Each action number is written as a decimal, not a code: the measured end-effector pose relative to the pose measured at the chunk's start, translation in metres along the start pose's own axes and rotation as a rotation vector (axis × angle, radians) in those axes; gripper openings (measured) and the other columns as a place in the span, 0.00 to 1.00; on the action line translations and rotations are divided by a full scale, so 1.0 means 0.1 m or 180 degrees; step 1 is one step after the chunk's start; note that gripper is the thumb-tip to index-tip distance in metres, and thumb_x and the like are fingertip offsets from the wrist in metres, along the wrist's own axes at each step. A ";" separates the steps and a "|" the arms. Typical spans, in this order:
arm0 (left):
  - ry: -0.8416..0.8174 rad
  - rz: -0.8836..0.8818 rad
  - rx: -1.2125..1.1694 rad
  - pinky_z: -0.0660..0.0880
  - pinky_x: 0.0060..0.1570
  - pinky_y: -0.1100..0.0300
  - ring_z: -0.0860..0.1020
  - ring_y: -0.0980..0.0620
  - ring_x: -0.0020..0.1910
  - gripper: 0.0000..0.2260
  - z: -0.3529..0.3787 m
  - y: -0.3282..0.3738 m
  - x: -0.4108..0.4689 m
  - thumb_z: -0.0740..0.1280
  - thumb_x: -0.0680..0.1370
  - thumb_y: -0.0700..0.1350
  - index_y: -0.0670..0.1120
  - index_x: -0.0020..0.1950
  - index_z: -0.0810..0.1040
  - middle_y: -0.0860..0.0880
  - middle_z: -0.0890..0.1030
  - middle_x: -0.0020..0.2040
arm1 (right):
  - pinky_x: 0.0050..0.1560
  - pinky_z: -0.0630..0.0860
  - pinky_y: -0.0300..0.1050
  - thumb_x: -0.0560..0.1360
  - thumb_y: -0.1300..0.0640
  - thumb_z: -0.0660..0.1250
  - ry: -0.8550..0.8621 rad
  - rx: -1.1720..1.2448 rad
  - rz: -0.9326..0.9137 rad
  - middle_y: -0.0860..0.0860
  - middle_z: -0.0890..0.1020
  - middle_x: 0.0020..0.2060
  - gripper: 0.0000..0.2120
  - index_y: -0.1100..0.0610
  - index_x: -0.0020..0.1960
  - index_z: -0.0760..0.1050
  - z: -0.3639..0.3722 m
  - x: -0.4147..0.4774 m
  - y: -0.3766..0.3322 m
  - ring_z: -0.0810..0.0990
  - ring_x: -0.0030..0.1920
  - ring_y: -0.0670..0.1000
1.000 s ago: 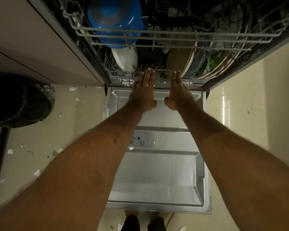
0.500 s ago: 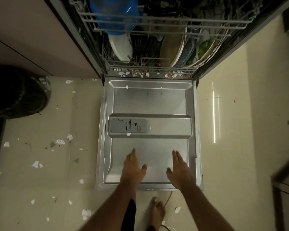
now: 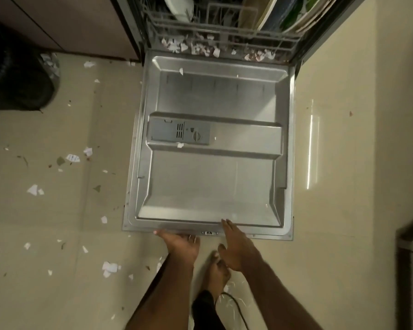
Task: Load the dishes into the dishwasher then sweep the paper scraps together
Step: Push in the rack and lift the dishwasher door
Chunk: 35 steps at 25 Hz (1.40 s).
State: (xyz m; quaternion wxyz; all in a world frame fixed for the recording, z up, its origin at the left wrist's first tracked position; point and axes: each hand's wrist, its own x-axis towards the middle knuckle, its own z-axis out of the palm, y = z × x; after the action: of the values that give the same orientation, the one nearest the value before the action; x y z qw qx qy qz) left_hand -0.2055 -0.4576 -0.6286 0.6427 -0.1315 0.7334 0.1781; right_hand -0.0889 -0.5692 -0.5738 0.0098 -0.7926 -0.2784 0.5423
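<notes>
at the 6 o'clock edge of the flat stainless steel dishwasher door (image 3: 215,182), left hand (image 3: 181,244) tucks under, fingers hidden, grip untellable; right hand (image 3: 234,246) lays straight fingers on top, likely to lift it shut. stacked ceramic plates (image 3: 270,10) stand racked at 12 o'clock.

No readable text; the detergent dispenser (image 3: 179,132) (grey panel) perhaps bears tiny blurred marks.

**Dim, yellowish light, one hard glare**

The room is dim and warm-toned. A thin bright glare streak (image 3: 311,144) lies on the glossy floor (image 3: 355,222) right of the dishwasher door (image 3: 215,96), whose steel shows only a dull sheen. The bin (image 3: 14,75) on my left is near-black — no detail. My right hand (image 3: 236,248) and forearms look soft with blur, and straight lines bow near the edges.
</notes>
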 end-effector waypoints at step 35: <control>-0.1179 0.3134 0.3542 0.82 0.54 0.48 0.82 0.48 0.50 0.23 2.22 1.64 -5.39 0.70 0.78 0.62 0.44 0.61 0.79 0.45 0.83 0.54 | 0.83 0.40 0.63 0.70 0.42 0.80 0.3505 -0.1415 -0.0734 0.56 0.38 0.85 0.64 0.55 0.85 0.36 -4.65 -2.33 -2.41 0.39 0.85 0.58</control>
State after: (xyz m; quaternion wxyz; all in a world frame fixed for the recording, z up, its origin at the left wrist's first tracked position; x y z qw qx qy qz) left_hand -0.0004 -0.2335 -0.1041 0.5732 0.5855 0.5693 0.0675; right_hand 0.1500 -0.3378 -0.1067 0.0452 -0.9046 -0.4231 -0.0233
